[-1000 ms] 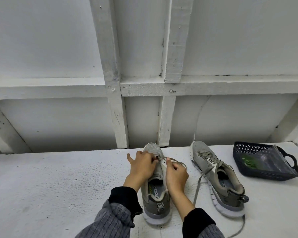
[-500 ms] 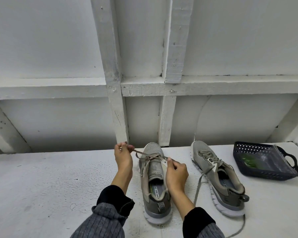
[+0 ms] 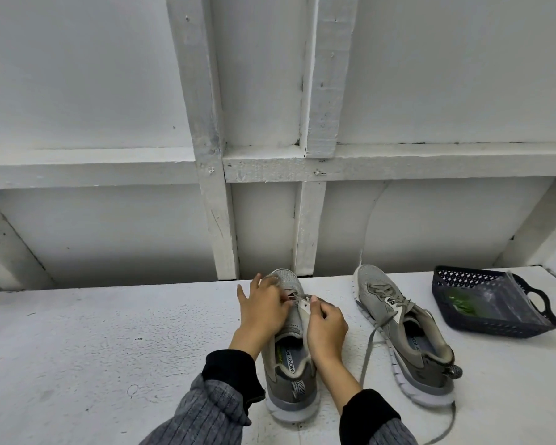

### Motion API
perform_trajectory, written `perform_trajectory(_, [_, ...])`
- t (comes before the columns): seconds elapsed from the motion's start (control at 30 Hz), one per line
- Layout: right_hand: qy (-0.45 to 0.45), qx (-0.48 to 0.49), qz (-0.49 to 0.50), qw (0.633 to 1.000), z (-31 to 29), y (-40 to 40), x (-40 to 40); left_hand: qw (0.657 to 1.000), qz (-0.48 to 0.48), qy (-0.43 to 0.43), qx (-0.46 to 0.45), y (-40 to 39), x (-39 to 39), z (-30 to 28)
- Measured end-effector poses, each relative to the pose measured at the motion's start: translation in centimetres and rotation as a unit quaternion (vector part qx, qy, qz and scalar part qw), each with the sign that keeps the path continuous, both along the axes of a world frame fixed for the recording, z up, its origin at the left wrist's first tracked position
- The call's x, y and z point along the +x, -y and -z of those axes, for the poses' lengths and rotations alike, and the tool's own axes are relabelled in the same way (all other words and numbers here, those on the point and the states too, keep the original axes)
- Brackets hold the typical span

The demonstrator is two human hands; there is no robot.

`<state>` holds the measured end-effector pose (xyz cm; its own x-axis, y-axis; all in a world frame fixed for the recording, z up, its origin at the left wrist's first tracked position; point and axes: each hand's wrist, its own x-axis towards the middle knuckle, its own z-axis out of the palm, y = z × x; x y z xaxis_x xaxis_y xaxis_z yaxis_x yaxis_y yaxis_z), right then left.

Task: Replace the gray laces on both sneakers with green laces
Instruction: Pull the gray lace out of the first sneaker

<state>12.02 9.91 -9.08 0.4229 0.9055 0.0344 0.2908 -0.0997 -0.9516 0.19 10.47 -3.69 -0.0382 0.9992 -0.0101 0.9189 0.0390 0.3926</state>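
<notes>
Two gray sneakers stand on a white table, toes pointing away from me. The left sneaker (image 3: 291, 364) sits between my wrists. My left hand (image 3: 262, 308) lies over its lacing area and pinches the gray lace (image 3: 297, 297) near the eyelets. My right hand (image 3: 326, 322) grips the tongue and the right edge of the opening. The right sneaker (image 3: 402, 332) is still laced in gray; its loose lace (image 3: 371, 345) trails down toward the table's front edge. Green laces (image 3: 459, 305) lie in a clear bag inside the dark basket (image 3: 495, 327).
The white table (image 3: 93, 348) stretches left of the shoes. A white panelled wall with wooden battens (image 3: 212, 187) rises right behind the table's far edge. The basket sits at the far right, close to the right sneaker.
My left hand, which had pulled a lace end out to the left of the shoe, has come back onto the lacing area. My right hand has stayed on the tongue.
</notes>
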Motion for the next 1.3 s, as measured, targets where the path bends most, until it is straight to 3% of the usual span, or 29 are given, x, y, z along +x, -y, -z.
perform_trajectory(0.1, [0.001, -0.005, -0.007, 1.000, 0.1, -0.1, -0.1, 0.999, -0.017, 0.030, 0.010, -0.3, 0.0, 0.2])
perform_trajectory(0.17, [0.002, 0.001, -0.005, 1.000, 0.0, 0.0, 0.0, 0.983, -0.051, 0.175, 0.032, -0.2, -0.1, 0.1])
perform_trajectory(0.2, [0.001, 0.004, -0.002, 1.000, 0.0, -0.1, 0.0, 0.956, -0.072, 0.281, 0.042, 0.0, -0.1, -0.1])
perform_trajectory(0.23, [-0.002, 0.007, 0.001, 1.000, 0.0, 0.0, 0.1, 0.914, -0.096, 0.391, 0.052, 0.1, -0.2, -0.4])
perform_trajectory(0.33, [-0.002, 0.005, 0.003, 1.000, 0.1, -0.1, 0.0, 0.723, -0.161, 0.668, 0.070, 0.3, -0.4, -1.7])
perform_trajectory(0.37, [-0.001, 0.005, 0.000, 1.000, 0.0, 0.0, 0.0, 0.683, -0.183, 0.701, 0.088, 0.3, -0.9, -2.1])
perform_trajectory(0.4, [-0.001, 0.004, -0.003, 1.000, 0.1, 0.0, 0.0, 0.670, -0.204, 0.705, 0.111, 0.1, -1.5, -2.2])
perform_trajectory(0.47, [-0.004, 0.000, -0.005, 1.000, -0.2, 0.2, 0.0, 0.705, -0.230, 0.655, 0.143, -0.2, -2.8, -2.0])
perform_trajectory(0.63, [-0.019, -0.007, -0.010, 1.000, -0.4, 0.3, -0.1, 0.922, -0.125, 0.353, 0.099, 0.6, -3.9, -0.9])
perform_trajectory(0.7, [-0.017, 0.000, -0.009, 1.000, -0.5, 0.4, -0.1, 0.964, -0.071, 0.249, 0.053, 0.8, -3.4, -0.6])
perform_trajectory(0.8, [-0.010, 0.002, -0.002, 1.000, -0.6, 0.4, -0.1, 0.985, -0.017, 0.168, 0.025, 0.5, -2.3, -0.3])
perform_trajectory(0.87, [-0.007, -0.002, 0.000, 1.000, -0.6, 0.4, -0.1, 0.996, -0.025, 0.090, 0.014, 0.4, -1.8, -0.3])
perform_trajectory(0.93, [-0.009, 0.002, 0.001, 1.000, -0.8, 0.4, -0.1, 0.997, -0.042, 0.065, -0.014, 0.4, -1.7, -0.4])
perform_trajectory(1.07, [-0.011, 0.000, -0.004, 1.000, -1.0, 0.6, -0.2, 0.988, -0.083, 0.126, -0.026, 0.3, -1.9, -0.6])
perform_trajectory(1.17, [-0.014, -0.010, -0.005, 1.000, -1.0, 0.6, -0.1, 0.955, -0.184, 0.231, 0.004, 0.7, -2.7, -0.5])
perform_trajectory(1.23, [-0.017, -0.011, -0.006, 1.000, -1.2, 0.7, 0.0, 0.946, -0.239, 0.220, 0.014, 1.2, -3.8, 0.2])
perform_trajectory(1.3, [-0.014, -0.010, -0.008, 1.000, -1.6, 0.9, -0.1, 0.950, -0.253, 0.178, -0.036, 1.9, -4.7, 1.2])
